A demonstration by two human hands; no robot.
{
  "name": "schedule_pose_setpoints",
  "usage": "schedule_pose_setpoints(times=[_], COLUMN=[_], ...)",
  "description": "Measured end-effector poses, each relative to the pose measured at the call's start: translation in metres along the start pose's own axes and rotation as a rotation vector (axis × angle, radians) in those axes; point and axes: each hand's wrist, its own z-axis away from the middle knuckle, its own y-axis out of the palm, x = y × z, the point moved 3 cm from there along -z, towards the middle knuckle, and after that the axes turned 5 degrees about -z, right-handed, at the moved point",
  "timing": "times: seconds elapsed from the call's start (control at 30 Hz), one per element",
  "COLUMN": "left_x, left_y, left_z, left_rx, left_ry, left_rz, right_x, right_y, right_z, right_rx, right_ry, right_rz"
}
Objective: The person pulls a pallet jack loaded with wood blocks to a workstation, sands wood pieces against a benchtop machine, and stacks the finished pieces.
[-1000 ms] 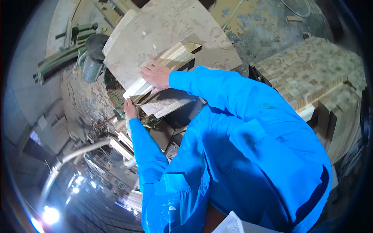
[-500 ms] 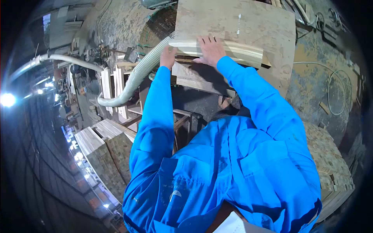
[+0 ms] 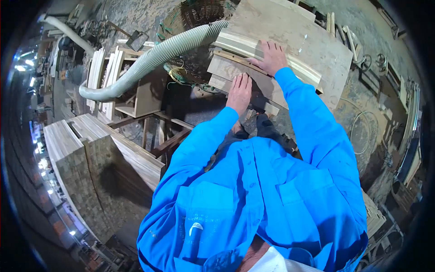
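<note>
My right hand (image 3: 273, 58) lies on a bundle of pale wooden strips (image 3: 300, 69), its fingers stretched out and the thumb apart toward the near side. The strips lie along the near part of a wide plywood sheet (image 3: 297, 29). My left hand (image 3: 239, 94) is at a lower board (image 3: 221, 66) nearer my body, fingers extended and fairly close together, grasping nothing that I can see. A narrow brown wooden rail (image 3: 232, 56) runs between the strips and this board.
A ribbed grey hose (image 3: 170, 47) curves in from the left toward the strips' left end. Behind it stands a woven basket (image 3: 174, 20). A big stack of wood pieces (image 3: 97, 181) is at lower left. Upright pale slats (image 3: 108, 77) stand beyond the hose. A coiled cable (image 3: 362, 131) lies at right.
My left hand has left the strips' left end near the hose and come back toward my body, to the lower board. My right hand remains on the strips. The view has turned.
</note>
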Motion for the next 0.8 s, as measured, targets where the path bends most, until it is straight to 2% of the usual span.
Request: schedule_pose_setpoints(times=[0.17, 0.27, 0.6, 0.8], left_x=[0.013, 0.018, 0.022, 0.018], left_y=[0.002, 0.010, 0.013, 0.026], left_z=[0.009, 0.008, -0.024, -0.094], left_rx=[-0.050, -0.034, -0.039, -0.059], left_ry=[0.218, 0.256, 0.240, 0.217], left_rz=[-0.208, -0.248, -0.164, -0.152], right_x=[0.010, 0.013, -0.003, -0.052], right_y=[0.000, 0.002, 0.001, -0.006], right_z=[0.004, 0.007, -0.015, -0.063], right_rx=[0.086, 0.039, 0.006, 0.032], right_ry=[0.057, 0.034, 0.042, 0.048], right_rz=[0.032, 0.034, 0.059, 0.041])
